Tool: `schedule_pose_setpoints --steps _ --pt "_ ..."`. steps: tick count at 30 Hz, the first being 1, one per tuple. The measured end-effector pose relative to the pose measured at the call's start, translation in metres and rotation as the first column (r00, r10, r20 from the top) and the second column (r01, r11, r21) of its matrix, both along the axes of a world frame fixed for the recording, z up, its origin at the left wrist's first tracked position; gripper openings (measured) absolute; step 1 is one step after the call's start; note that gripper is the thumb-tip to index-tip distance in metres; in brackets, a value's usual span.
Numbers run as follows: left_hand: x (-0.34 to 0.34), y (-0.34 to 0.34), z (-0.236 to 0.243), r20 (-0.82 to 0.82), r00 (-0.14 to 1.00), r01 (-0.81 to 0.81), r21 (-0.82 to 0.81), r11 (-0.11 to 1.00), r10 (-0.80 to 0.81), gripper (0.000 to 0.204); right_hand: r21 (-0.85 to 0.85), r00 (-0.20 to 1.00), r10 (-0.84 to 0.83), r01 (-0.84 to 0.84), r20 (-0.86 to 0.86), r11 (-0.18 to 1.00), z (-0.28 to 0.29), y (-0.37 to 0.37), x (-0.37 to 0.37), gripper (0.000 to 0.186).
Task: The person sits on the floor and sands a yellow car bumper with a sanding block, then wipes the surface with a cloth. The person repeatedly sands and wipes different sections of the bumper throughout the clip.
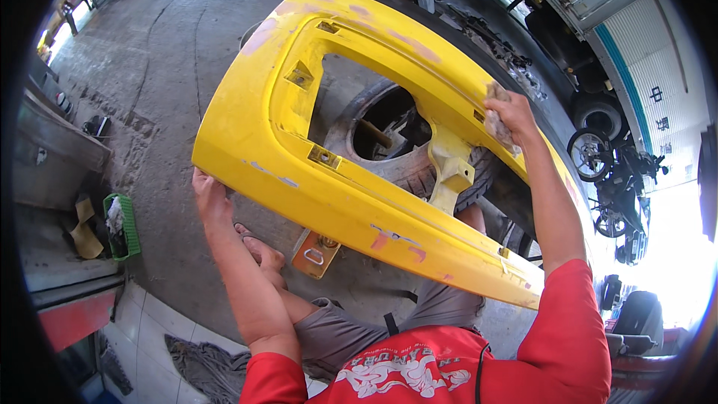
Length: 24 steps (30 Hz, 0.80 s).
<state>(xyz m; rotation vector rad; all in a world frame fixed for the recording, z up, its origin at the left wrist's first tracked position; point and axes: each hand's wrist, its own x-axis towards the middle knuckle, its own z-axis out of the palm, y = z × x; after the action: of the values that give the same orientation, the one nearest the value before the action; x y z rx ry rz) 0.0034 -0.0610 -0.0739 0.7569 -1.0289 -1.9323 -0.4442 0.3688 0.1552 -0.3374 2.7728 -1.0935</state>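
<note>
A large yellow vehicle body panel (247, 97) with a wide opening lies across worn tires in front of me. Pinkish and grey patches mark its paint. My left hand (212, 196) grips the panel's near left edge, some of its fingers hidden beneath the rim. On the panel's far right side, my right hand (513, 115) is closed around a crumpled greyish-brown rag (495, 108), which rests against the yellow surface. Through the opening shows a dusty tire (351, 123), and part of another tire (482, 176) is visible beside the panel's yellow bracket (451, 172).
An orange box with a metal handle (315, 256) sits on the concrete below the near edge, close to my foot. Leftward stands a green basket (129, 228). A dark cloth (203, 365) lies on white tiles. Motorcycles (619, 168) and a white truck-like body (651, 67) are at the right.
</note>
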Motion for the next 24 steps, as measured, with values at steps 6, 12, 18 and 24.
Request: schedule_pose_setpoints --steps 6,12,18,24 --pt "0.003 -0.003 -0.001 0.082 0.994 -0.067 0.007 0.998 0.066 0.042 -0.037 0.992 0.125 -0.124 0.018 0.992 -0.005 -0.094 -0.012 0.029" --pt "0.016 -0.011 0.0 0.113 0.987 -0.113 -0.004 0.994 0.112 0.041 -0.013 0.994 0.106 -0.106 0.023 0.994 0.003 -0.04 -0.002 0.032" --pt "0.009 -0.005 0.001 0.1 0.989 -0.105 -0.005 0.994 0.105 0.039 -0.001 0.988 -0.114 0.115 0.103 0.993 0.008 0.065 0.001 0.026" --pt "0.004 -0.003 0.001 0.05 0.996 -0.069 0.027 0.997 0.068 0.045 -0.011 0.998 -0.008 0.009 0.066 1.0 0.005 0.028 -0.004 0.027"
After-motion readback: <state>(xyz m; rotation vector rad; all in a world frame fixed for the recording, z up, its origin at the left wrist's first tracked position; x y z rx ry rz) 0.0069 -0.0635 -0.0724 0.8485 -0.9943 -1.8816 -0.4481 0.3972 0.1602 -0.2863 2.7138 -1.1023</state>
